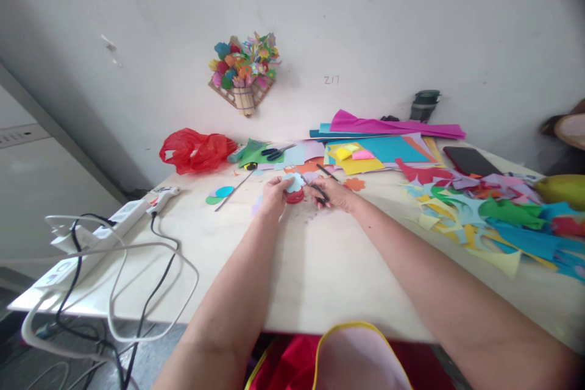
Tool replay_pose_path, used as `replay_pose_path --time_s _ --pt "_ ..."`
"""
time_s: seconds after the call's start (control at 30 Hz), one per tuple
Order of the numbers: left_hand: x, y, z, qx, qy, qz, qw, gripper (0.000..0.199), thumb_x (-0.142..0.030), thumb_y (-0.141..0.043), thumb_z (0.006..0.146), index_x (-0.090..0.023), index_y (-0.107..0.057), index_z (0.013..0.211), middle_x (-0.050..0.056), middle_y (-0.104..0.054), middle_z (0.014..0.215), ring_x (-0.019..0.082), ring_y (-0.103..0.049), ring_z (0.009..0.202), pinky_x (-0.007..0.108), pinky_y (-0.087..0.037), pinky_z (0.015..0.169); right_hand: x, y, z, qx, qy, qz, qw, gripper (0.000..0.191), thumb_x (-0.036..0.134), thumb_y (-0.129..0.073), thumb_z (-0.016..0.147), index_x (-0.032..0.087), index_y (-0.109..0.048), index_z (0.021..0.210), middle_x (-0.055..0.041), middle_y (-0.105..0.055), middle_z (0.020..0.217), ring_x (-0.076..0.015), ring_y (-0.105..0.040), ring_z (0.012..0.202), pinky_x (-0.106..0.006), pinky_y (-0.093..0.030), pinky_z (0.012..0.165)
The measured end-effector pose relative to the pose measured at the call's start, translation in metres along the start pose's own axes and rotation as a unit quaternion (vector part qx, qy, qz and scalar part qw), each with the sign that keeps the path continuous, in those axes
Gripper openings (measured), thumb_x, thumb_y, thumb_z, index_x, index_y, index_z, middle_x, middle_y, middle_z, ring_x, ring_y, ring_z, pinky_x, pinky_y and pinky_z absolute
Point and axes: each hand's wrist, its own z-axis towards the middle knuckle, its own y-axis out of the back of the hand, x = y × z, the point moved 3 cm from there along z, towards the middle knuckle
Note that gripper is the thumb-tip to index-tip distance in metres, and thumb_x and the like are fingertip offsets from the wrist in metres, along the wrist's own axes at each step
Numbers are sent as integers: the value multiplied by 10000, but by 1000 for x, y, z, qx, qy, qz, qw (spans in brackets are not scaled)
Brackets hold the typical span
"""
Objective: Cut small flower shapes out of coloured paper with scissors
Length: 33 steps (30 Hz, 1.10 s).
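Observation:
Fingers of my left hand [274, 196] pinch a light blue paper flower [295, 182] above the middle of the table. Wrapped round the black handles of a pair of scissors [322, 194], my right hand [337, 193] is closed just to the right. The scissor blades point up and left at the flower's edge; whether they touch it I cannot tell. Under the flower lies a red paper piece [295, 197], partly hidden. An orange paper flower [354, 184] rests on the table beyond my right hand.
Paper scraps [475, 213] cover the right side, near a phone [471, 161]. Coloured sheets [393, 149] and a second pair of scissors [273, 153] lie at the back. A red plastic bag [196, 151] sits back left. Power strips [98, 244] with looping cables line the left edge.

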Motion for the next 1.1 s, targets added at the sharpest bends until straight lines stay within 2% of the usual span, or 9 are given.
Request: replay_pose_path --time_s 0.23,0.37,0.7,0.87,1.1 --pt "0 0 -1 -9 1 5 1000 444 -130 -916 498 -174 -477 547 -36 -534 500 88 -500 465 228 -379 495 2 0 -1 0 2 -3 1000 248 295 -744 875 159 -581 747 29 -607 557 -66 -552 396 -150 -268 319" --pt "1 1 0 -6 4 6 1000 424 -129 -913 521 -168 -493 561 -28 -546 527 91 -521 493 239 -404 533 5 -2 -3 -6 -17 6 1000 233 273 -753 864 161 -581 754 37 -585 522 -66 -521 376 -154 -259 312" --pt "2 3 2 0 -2 16 1000 380 -148 -906 538 -166 -528 571 -22 -561 529 92 -520 486 231 -384 511 12 -4 -6 -15 -19 8 1000 257 287 -781 819 179 -572 716 51 -542 468 -72 -470 365 -163 -294 320" --pt "0 3 1 23 0 40 999 317 -177 -908 541 -147 -601 611 6 -599 559 104 -536 499 233 -383 505 5 4 -3 -20 2 -5 1000 255 311 -792 804 169 -598 720 36 -578 488 -67 -490 379 -153 -294 334" --pt "-2 3 -1 58 3 61 996 321 -222 -916 527 -149 -617 620 32 -639 583 123 -563 513 247 -385 514 -2 17 0 25 10 0 1000 213 295 -759 840 166 -607 766 11 -663 582 -65 -540 396 -139 -281 310"
